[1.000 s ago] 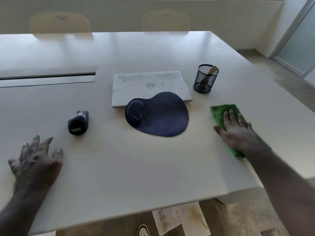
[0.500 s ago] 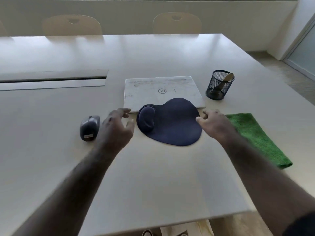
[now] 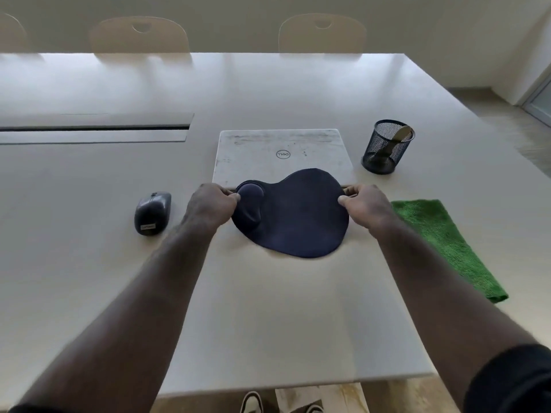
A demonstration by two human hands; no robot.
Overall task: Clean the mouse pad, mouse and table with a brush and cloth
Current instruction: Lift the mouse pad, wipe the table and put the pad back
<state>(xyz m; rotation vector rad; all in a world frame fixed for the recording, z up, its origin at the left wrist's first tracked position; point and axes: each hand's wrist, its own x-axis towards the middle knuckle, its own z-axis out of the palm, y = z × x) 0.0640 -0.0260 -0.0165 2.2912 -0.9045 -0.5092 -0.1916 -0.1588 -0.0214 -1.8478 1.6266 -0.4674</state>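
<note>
Mouse pad: dark navy, kidney-shaped fabric mouse pad [image 3: 293, 216] with a raised wrist rest, centre of the white table [image 3: 268, 317], its far edge overlapping the closed white laptop [image 3: 280, 153].
Left hand [image 3: 208, 207]: at the pad's 9 o'clock edge, thumb and fingers pinching it.
Right hand [image 3: 368, 208]: at 3 o'clock, pinching that edge.
Mouse: dark grey computer mouse [image 3: 152, 213], further out at 9 o'clock.
Cloth: green folded microfibre cloth [image 3: 441, 242], out at 4 o'clock.
Brush: wooden handle [image 3: 398, 140] in the black mesh cup [image 3: 384, 150], 1 o'clock.
</note>
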